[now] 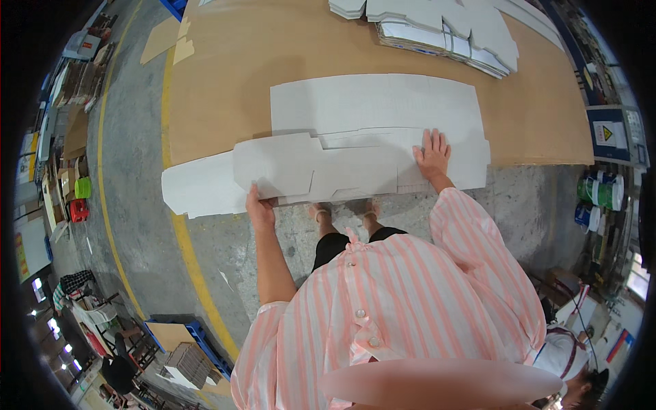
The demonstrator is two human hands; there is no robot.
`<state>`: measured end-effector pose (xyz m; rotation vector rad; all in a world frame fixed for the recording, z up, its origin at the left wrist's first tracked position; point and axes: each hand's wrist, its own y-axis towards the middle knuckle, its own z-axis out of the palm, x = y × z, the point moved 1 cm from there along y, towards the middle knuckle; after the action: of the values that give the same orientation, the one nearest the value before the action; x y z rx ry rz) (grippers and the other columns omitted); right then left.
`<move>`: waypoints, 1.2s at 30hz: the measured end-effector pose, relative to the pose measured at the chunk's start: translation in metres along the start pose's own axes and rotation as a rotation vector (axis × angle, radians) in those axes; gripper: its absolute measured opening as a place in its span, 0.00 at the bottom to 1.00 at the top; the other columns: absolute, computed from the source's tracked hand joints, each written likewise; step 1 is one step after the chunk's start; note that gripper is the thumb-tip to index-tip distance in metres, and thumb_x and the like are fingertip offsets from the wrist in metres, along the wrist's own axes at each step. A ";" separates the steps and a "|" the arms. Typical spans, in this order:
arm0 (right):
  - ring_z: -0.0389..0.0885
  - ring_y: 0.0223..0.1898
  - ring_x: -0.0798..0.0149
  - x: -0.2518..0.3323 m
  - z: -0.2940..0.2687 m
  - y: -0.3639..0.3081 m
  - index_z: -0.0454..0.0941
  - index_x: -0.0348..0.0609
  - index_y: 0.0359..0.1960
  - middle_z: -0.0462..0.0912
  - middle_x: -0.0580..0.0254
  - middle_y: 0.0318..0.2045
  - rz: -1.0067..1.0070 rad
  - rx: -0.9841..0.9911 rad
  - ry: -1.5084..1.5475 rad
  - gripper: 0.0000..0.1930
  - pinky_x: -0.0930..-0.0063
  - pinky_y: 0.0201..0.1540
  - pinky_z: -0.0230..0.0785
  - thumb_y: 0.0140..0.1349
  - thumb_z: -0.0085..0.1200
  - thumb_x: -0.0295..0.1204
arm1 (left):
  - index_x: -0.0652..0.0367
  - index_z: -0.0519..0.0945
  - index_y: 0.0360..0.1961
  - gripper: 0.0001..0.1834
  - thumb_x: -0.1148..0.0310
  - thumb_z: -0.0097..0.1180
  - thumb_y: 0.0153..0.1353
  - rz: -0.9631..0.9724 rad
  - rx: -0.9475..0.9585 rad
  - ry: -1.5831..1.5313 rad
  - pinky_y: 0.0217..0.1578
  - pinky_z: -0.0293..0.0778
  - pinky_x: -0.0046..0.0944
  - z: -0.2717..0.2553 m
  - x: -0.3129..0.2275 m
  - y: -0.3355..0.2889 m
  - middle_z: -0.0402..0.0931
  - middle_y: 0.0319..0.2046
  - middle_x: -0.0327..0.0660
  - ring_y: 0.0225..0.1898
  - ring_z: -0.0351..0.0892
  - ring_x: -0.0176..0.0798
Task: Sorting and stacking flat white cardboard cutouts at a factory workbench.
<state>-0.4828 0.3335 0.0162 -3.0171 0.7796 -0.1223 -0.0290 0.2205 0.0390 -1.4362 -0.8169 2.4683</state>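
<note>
A large white die-cut cardboard sheet [383, 102] lies at the near edge of the brown table. One long panel [280, 160] of cardboard is folded over or lies on top of it; I cannot tell which. My left hand [262, 210] pinches the near edge of this cardboard, thumb above and the other fingers mostly hidden below. Flat on the right part of the sheet rests my right hand [434, 156], its fingers stretched out and holding nothing. Toward the left, a white flap [198, 183] of cardboard juts past the table's edge.
At the table's [232, 82] far right sits a tied stack of flattened white cartons [444, 44]. Brown cardboard pieces [162, 41] lie by the far left corner. Behind me on the left, a blue pallet [205, 342] bears grey stacked cardboard [188, 364]. Another person [574, 362] is behind right.
</note>
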 end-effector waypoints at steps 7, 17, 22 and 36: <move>0.40 0.65 0.51 0.007 -0.003 0.000 0.51 0.51 0.62 0.46 0.56 0.64 -0.008 -0.023 0.024 0.33 0.47 0.62 0.33 0.57 0.40 0.51 | 0.65 0.73 0.40 0.14 0.64 0.49 0.59 0.432 -0.072 1.088 0.32 0.73 0.39 -0.020 0.005 0.008 0.74 0.33 0.41 0.33 0.74 0.38; 0.41 0.65 0.50 -0.002 0.000 0.001 0.52 0.52 0.62 0.49 0.55 0.63 -0.012 -0.055 0.010 0.32 0.46 0.61 0.36 0.58 0.39 0.50 | 0.63 0.75 0.35 0.15 0.60 0.47 0.60 0.406 -0.108 1.291 0.27 0.73 0.37 -0.005 -0.005 0.000 0.74 0.29 0.41 0.29 0.75 0.37; 0.42 0.65 0.51 -0.006 -0.002 0.002 0.52 0.52 0.62 0.49 0.56 0.63 0.005 -0.039 0.005 0.32 0.47 0.62 0.35 0.57 0.40 0.51 | 0.65 0.75 0.28 0.15 0.62 0.47 0.60 0.205 -0.130 0.167 0.23 0.68 0.38 0.010 -0.005 -0.001 0.73 0.20 0.41 0.24 0.73 0.34; 0.45 0.64 0.52 -0.015 0.008 0.003 0.51 0.55 0.63 0.50 0.57 0.63 -0.082 -0.064 -0.027 0.32 0.48 0.60 0.39 0.57 0.41 0.50 | 0.62 0.75 0.32 0.08 0.68 0.51 0.56 0.088 -0.068 0.073 0.34 0.69 0.32 -0.013 -0.035 0.047 0.74 0.29 0.37 0.32 0.72 0.33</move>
<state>-0.4967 0.3377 0.0071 -3.1050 0.6708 -0.0593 0.0058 0.1722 0.0353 -1.6080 -0.8483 2.4564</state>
